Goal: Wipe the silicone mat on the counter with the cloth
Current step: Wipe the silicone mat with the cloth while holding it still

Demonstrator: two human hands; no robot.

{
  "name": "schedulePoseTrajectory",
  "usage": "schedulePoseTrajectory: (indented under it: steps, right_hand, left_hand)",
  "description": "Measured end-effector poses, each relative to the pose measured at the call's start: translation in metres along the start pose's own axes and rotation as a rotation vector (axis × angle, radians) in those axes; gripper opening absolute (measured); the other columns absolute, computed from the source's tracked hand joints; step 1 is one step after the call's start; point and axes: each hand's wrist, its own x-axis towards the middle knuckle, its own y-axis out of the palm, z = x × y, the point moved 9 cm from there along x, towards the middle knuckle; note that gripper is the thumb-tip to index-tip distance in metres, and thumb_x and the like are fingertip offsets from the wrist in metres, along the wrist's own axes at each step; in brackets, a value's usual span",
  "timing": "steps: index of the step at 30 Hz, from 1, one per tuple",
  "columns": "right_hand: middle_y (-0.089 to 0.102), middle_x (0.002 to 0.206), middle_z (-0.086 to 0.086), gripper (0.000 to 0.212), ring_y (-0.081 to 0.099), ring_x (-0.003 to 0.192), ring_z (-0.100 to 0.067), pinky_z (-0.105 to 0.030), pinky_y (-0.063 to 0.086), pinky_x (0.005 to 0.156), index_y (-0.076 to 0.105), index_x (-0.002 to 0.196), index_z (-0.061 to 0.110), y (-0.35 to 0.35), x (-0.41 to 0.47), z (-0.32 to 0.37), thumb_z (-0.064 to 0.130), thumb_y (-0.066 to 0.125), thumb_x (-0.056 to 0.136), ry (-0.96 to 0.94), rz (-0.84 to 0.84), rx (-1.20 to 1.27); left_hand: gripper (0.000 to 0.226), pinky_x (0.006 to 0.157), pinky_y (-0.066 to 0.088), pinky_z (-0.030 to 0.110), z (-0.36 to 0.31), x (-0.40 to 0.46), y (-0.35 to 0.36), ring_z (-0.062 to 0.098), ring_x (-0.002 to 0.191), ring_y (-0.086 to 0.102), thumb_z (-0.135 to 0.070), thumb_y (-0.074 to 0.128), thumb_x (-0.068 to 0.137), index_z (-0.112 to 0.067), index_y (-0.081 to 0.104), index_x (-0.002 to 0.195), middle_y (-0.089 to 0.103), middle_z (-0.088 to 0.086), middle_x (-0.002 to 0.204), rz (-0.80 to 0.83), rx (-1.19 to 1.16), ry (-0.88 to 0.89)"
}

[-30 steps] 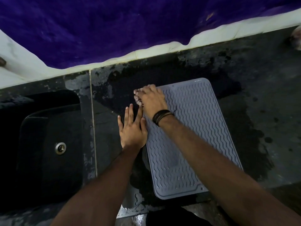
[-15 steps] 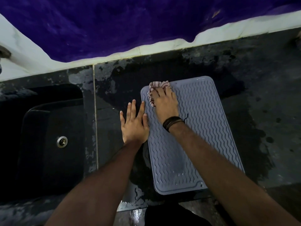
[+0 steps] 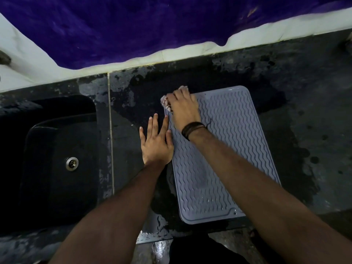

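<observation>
Cloth (image 3: 165,102) lies bunched under right grip (image 3: 183,109), clasped at mat (image 3: 224,149) far-left corner; left grip (image 3: 156,143) flat, released.

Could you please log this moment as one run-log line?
step: wiping | right hand: presses cloth on mat far-left corner | left hand: flat at mat's left edge | sink: left

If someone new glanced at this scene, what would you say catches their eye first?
Probably the pale grey silicone mat with its wavy ridges, bright against the dark, wet counter. At its far left corner the right hand presses a bunched cloth, while the left hand lies flat at the mat's left edge. The deep purple fabric hanging behind and the black sink on the left frame it all.
</observation>
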Motion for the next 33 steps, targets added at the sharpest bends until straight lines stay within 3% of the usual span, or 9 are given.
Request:
schedulePoseTrajectory:
  steps: [4, 7, 9, 13, 17, 22, 26, 30, 33]
  right_hand:
    - [0.042, 0.146, -0.008, 0.047, 0.029, 0.14, -0.032, -0.047, 0.024, 0.115, 0.042, 0.141, 0.014, 0.025, -0.007, 0.008, 0.019, 0.042, 0.095, -0.028, 0.08, -0.098]
    - [0.05, 0.138, -0.006, 0.046, 0.037, 0.135, -0.028, -0.043, 0.035, 0.103, 0.049, 0.135, 0.018, 0.025, -0.033, -0.001, 0.02, 0.036, 0.09, -0.025, 0.02, -0.064]
    - [0.048, 0.139, -0.003, 0.043, 0.037, 0.135, -0.026, -0.041, 0.039, 0.096, 0.048, 0.136, 0.02, 0.028, -0.054, -0.006, 0.021, 0.041, 0.093, -0.031, 0.017, -0.051]
    - [0.045, 0.142, -0.003, 0.048, 0.034, 0.137, -0.026, -0.042, 0.038, 0.098, 0.047, 0.137, 0.02, 0.028, -0.087, -0.005, 0.019, 0.04, 0.09, -0.039, 0.072, -0.026]
    - [0.052, 0.134, -0.004, 0.049, 0.041, 0.13, -0.026, -0.042, 0.037, 0.097, 0.05, 0.132, 0.021, 0.017, -0.09, -0.006, 0.018, 0.054, 0.083, -0.061, 0.096, -0.043]
    - [0.057, 0.128, -0.007, 0.044, 0.045, 0.126, -0.029, -0.043, 0.038, 0.096, 0.053, 0.129, 0.018, -0.009, -0.035, -0.005, 0.019, 0.038, 0.087, 0.012, -0.031, -0.021]
    - [0.05, 0.138, -0.008, 0.043, 0.037, 0.133, -0.03, -0.043, 0.03, 0.107, 0.045, 0.138, 0.017, 0.014, -0.006, 0.0, 0.019, 0.038, 0.096, -0.023, 0.09, -0.101]
    - [0.048, 0.142, -0.006, 0.054, 0.035, 0.136, -0.032, -0.044, 0.029, 0.109, 0.042, 0.143, 0.018, 0.021, -0.038, -0.004, 0.022, 0.027, 0.092, -0.045, 0.104, -0.124]
    - [0.047, 0.143, -0.003, 0.059, 0.04, 0.132, -0.03, -0.042, 0.034, 0.103, 0.043, 0.142, 0.018, 0.016, -0.078, -0.009, 0.02, 0.028, 0.086, -0.049, 0.111, -0.082]
  left_hand:
    - [0.053, 0.125, 0.002, 0.051, 0.0, 0.0, 0.002, 0.015, 0.157, 0.002, -0.042, 0.02, 0.106, -0.034, 0.026, 0.158, 0.011, -0.002, 0.17, -0.01, 0.008, -0.005]
    - [0.053, 0.125, 0.002, 0.051, 0.001, 0.0, 0.002, 0.014, 0.157, 0.001, -0.043, 0.021, 0.107, -0.033, 0.029, 0.158, 0.01, -0.003, 0.17, -0.022, 0.009, -0.008]
    - [0.053, 0.125, 0.002, 0.051, 0.001, 0.001, 0.001, 0.014, 0.157, 0.0, -0.043, 0.021, 0.106, -0.034, 0.027, 0.158, 0.009, -0.004, 0.17, -0.026, 0.005, -0.004]
    - [0.055, 0.125, 0.002, 0.052, 0.001, 0.0, 0.0, 0.013, 0.156, -0.001, -0.042, 0.019, 0.104, -0.037, 0.019, 0.16, 0.007, -0.004, 0.17, -0.017, 0.01, -0.006]
    - [0.056, 0.125, 0.001, 0.052, 0.002, 0.0, 0.004, 0.014, 0.157, 0.0, -0.041, 0.022, 0.104, -0.038, 0.018, 0.16, 0.007, -0.004, 0.17, -0.011, 0.015, -0.001]
    - [0.055, 0.125, 0.0, 0.051, 0.002, 0.001, 0.003, 0.013, 0.156, -0.002, -0.045, 0.016, 0.105, -0.038, 0.02, 0.16, 0.008, -0.005, 0.17, 0.004, 0.006, -0.018]
    - [0.055, 0.125, 0.0, 0.051, 0.002, 0.001, 0.002, 0.013, 0.156, -0.003, -0.045, 0.015, 0.106, -0.038, 0.017, 0.16, 0.007, -0.005, 0.17, 0.011, 0.002, -0.017]
    - [0.053, 0.125, 0.0, 0.05, 0.002, 0.001, 0.0, 0.013, 0.156, -0.001, -0.043, 0.018, 0.107, -0.035, 0.024, 0.159, 0.008, -0.005, 0.17, 0.0, 0.006, -0.022]
    - [0.054, 0.125, 0.0, 0.05, 0.001, 0.0, 0.0, 0.013, 0.156, -0.002, -0.043, 0.018, 0.107, -0.037, 0.018, 0.16, 0.006, -0.005, 0.17, 0.002, 0.019, -0.02]
